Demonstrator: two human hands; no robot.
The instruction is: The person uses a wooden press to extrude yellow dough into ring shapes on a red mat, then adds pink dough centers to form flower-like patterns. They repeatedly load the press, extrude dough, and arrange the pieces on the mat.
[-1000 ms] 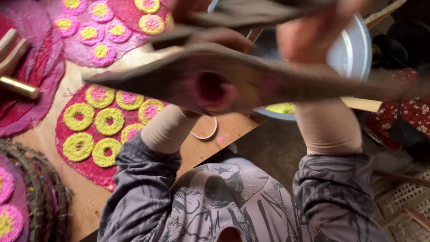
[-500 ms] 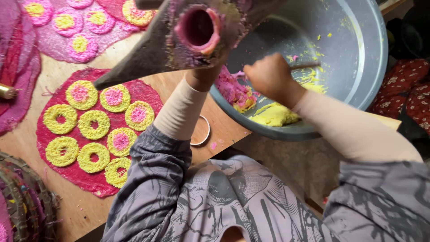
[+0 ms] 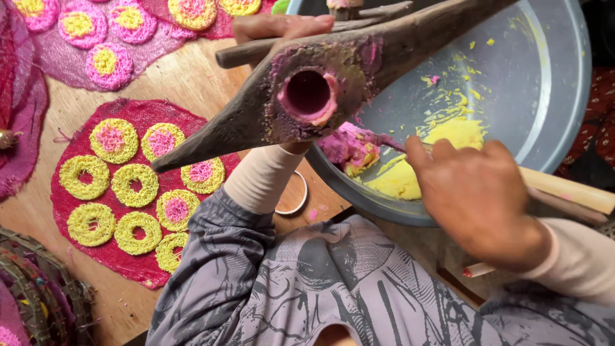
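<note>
Nearest the camera: grey patterned shirt, cream sleeves underneath.

Right hand is over the near rim of the metal bowl, fingers curled down into it, touching the yellow dough. Whether it's pinching a piece: can't tell, fingertips hidden behind the knuckles. Pink dough sits just left of the yellow, touching it, at the bowl's near-left wall. Yellow smears higher up the bowl wall.

A wooden stick lies across the bowl's right rim, just beside the right wrist.

Left hand grips the wooden press from behind, fingers wrapped over its top edge; forearm comes up underneath. Press is held tilted over the bowl's left rim, long pointed end aimed down-left, round hole facing the camera, pink and yellow residue around the hole.

Small round lid on the wooden table, by the left forearm.

Left of that: red mesh mat with yellow and pink dough rings. Farther back, a pink mat with more rings. Woven basket at bottom left.
</note>
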